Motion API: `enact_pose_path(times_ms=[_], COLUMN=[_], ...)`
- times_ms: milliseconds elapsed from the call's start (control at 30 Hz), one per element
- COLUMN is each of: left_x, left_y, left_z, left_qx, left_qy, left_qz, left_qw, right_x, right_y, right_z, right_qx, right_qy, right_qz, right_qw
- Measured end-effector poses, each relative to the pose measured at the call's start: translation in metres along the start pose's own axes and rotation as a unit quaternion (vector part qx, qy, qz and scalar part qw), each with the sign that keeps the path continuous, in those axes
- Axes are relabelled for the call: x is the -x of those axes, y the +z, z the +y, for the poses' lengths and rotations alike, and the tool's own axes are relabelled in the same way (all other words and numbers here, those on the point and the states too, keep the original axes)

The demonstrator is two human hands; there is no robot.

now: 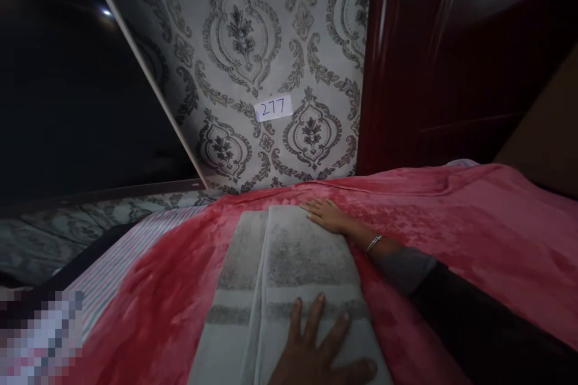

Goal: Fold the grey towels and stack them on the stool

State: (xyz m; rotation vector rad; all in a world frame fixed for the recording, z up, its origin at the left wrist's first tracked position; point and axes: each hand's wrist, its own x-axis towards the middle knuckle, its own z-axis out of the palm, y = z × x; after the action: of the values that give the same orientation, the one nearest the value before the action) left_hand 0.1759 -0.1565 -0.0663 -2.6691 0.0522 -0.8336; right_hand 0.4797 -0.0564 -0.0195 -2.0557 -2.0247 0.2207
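A grey towel point(307, 246) with paler and darker bands lies folded lengthwise on a red plush blanket point(162, 295). A long fold line runs down it, left of the middle. My left hand point(318, 349) rests palm down on the near part of the towel, its fingers spread. At the towel's far right corner, my right hand point(327, 215) lies flat with its fingers stretched out, touching the edge. A thin bracelet point(374, 244) circles the right wrist. Neither hand grips anything.
Striped cloth point(130, 246) shows beside the blanket on the left. A large dark screen point(85, 90) stands at the left, and a dark red wooden panel point(415, 72) at the right. Patterned wallpaper point(244, 42) behind bears a paper label point(273, 108) reading 277.
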Motion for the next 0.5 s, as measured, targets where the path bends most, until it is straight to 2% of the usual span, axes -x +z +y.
enact_pose_path(times_ms=[100, 200, 333, 400, 500], left_x=[0.003, 0.008, 0.003, -0.005, -0.012], left_y=[0.005, 0.003, -0.022, -0.042, -0.068], left_z=[0.002, 0.000, -0.006, -0.011, -0.019], left_qx=[0.002, 0.027, 0.118, 0.196, 0.292], left_qy=[-0.011, -0.011, -0.021, -0.040, -0.124], left_qz=[0.000, -0.031, -0.112, -0.156, -0.170], left_qw=[1.000, 0.999, 0.986, 0.967, 0.933], right_x=[-0.007, -0.008, -0.002, 0.005, 0.023], right_y=[0.002, -0.001, -0.014, -0.018, -0.012], right_z=[0.006, 0.006, -0.012, -0.032, -0.071], right_qx=[0.019, 0.047, 0.074, 0.075, 0.057], right_qy=[0.045, 0.090, 0.120, 0.074, -0.079], right_qz=[0.013, 0.035, 0.060, 0.077, 0.064], right_qw=[0.999, 0.994, 0.988, 0.992, 0.993])
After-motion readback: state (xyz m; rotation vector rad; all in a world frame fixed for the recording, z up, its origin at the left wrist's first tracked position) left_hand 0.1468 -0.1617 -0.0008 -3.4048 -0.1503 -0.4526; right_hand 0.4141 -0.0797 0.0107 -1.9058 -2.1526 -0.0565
